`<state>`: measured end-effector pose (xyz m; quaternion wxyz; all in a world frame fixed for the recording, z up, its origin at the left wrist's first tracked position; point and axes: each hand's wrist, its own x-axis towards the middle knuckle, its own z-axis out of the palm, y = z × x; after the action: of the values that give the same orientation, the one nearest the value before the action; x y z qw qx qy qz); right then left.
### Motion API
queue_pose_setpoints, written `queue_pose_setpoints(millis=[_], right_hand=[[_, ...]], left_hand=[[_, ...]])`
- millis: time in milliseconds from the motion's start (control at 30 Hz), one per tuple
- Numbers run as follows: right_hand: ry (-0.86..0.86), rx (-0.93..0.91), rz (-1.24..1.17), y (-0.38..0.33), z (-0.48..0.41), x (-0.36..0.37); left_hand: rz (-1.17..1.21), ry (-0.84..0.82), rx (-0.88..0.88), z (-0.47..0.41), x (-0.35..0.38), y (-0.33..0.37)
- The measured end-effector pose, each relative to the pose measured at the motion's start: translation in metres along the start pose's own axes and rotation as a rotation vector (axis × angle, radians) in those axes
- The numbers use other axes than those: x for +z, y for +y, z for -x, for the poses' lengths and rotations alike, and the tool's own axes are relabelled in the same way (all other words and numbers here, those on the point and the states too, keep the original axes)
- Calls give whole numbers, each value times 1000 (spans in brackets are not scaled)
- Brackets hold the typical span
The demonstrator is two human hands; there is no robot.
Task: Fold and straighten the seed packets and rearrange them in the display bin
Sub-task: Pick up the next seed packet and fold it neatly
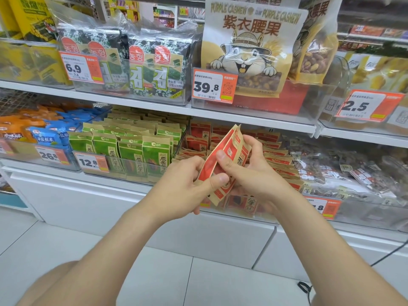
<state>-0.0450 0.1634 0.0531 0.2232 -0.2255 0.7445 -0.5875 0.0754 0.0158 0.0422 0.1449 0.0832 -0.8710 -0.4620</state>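
A red and tan seed packet (229, 149) is held tilted in front of the lower shelf, its top corner pointing up and right. My left hand (187, 182) grips its lower left edge, thumb across the front. My right hand (249, 173) holds it from the right, thumb pressed on the red face and fingers curled behind. Behind my hands stands the clear display bin (313, 208) with several more red seed packets (278, 160), some upright at the back and others lying stacked toward the front right. My hands hide the bin's front middle.
Left of it, a bin of upright green seed packets (132, 151) carries a 12.8 price tag. Blue and orange snack bags (44, 133) lie further left. To the right is a bin of small clear-wrapped snacks (353, 171). Seaweed packs and a large cashew bag (249, 47) fill the upper shelf.
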Motion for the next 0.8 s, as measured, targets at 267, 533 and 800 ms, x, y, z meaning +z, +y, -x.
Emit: queue_pose_setpoints(millis=[267,533,800], right_hand=[[214,-166,152,-2,1,4],[27,-283,219,-1,5,10],[-67,-135,66,-13,8,5]], left_hand=[[-17,70,13,-8,0,-9],[-60,357,6,-12,5,-11],[25,429,-71,-13,1,-17]])
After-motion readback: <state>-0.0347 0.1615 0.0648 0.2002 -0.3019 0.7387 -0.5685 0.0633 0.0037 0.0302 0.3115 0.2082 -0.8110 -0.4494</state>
